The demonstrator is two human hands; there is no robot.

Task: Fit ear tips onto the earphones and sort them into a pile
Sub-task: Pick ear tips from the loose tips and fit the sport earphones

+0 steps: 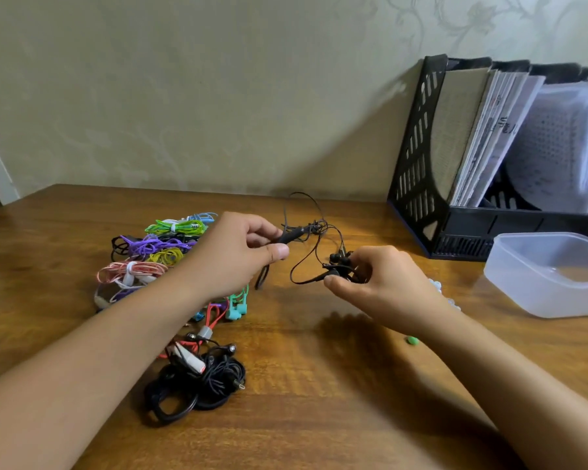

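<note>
Held above the wooden desk (319, 418), the black earphones (336, 262) look light and limp: the left hand (238, 252) pinches the cable's inline remote (291, 236), the right hand (384, 279) grips the buds; hold the rigid buds, not the cord.

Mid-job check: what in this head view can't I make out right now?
- Ear tips on the black earphones: right hand fingers cover the buds.
- White ear tips: mostly behind the right wrist.
- Clear container: cut off by the right edge.
- Pile: partly under the left forearm.
</note>
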